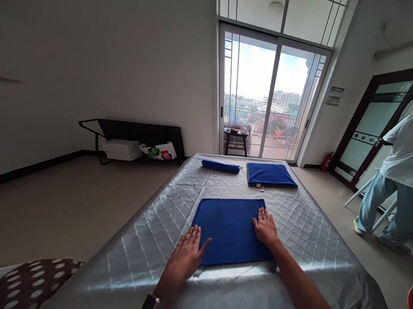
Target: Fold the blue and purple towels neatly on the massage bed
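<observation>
A blue towel (pixel 228 228) lies flat on a table covered with a silver quilted cloth (pixel 303 221). My left hand (pixel 185 256) rests palm down on the towel's near left corner, fingers spread. My right hand (pixel 265 225) presses flat on the towel's right edge, fingers apart. Neither hand holds anything. Farther back on the table lie a rolled blue towel (pixel 220 166) and a folded blue towel (pixel 270 174). A dark watch (pixel 149 304) is on my left wrist.
Another person in a white top and light trousers (pixel 398 185) stands at the right by a dark-framed door (pixel 369 127). A glass balcony door (pixel 269 97) is straight ahead. A black low stand with white boxes (pixel 123 142) sits by the left wall. A spotted cushion (pixel 27 281) lies at bottom left.
</observation>
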The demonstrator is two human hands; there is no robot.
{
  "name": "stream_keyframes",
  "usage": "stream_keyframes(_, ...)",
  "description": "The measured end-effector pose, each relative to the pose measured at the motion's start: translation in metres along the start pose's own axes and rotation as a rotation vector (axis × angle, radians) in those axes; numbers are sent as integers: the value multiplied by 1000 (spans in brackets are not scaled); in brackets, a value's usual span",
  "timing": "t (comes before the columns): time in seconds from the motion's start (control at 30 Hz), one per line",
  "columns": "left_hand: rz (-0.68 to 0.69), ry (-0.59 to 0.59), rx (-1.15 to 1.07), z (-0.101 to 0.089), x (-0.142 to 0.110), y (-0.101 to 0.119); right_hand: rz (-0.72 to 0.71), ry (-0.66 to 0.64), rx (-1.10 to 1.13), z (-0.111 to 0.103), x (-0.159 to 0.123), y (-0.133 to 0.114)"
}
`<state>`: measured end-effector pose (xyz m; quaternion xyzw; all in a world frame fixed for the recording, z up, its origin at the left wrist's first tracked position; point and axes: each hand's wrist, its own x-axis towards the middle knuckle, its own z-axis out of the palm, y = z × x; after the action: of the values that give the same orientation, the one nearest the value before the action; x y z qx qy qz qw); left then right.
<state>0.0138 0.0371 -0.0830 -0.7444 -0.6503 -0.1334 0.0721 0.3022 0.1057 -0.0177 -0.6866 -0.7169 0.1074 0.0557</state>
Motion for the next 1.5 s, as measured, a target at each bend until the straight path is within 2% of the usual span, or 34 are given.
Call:
stream_keyframes(0.07, 34, 17, -21, -11, 22, 34, 1, 5, 12, 2, -2, 0)
stream_keyframes(0.13, 184, 6, -73, -17, 47, 77, 1, 4, 9, 0, -4, 1)
stream_keyframes(0.23, 375, -74, -143, -13, 82, 134, -17, -7, -11, -2, -5, 2)
stream_keyframes(0.3, 414, -144, -171, -4, 98, 155, -37, -13, -20, -2, -5, 4)
stream_keyframes(0.33, 410, -174, -179, 1, 103, 157, -42, -10, -20, -1, -5, 4)
stream_keyframes(0.37, 395, -196, -184, 5, 107, 155, -41, -4, -15, 0, -4, 4)
stream_keyframes(0.43, 343, -208, -183, 12, 110, 138, -24, 13, -1, 2, -3, 4)
stream_keyframes(0.5, 273, -189, -165, 16, 108, 106, -4, 18, 10, 3, -1, 3)
stream_keyframes(0.7, 17, -125, -28, 20, 89, -11, 8, 1, 18, 3, -2, 0)
stream_keyframes(0.8, -43, -85, -19, 25, 83, -40, 27, -46, 5, 0, -1, 1)
stream_keyframes(0.93, -58, -62, -45, 31, 81, -41, 12, -96, -19, -12, 11, 2)
stream_keyframes(1.07, -68, -46, -54, 36, 82, -37, -1, -19, -16, -22, 34, -2)
stream_keyframes(1.23, -54, -28, -16, 42, 79, -43, 12, 4, 5, -14, 54, -6)
stream_keyframes(1.4, -77, -137, 48, 35, 87, -49, 13, 31, 17, -4, 55, -5)
stream_keyframes(1.5, -67, -197, 57, 23, 107, -27, 11, 25, 26, -4, 55, -5)
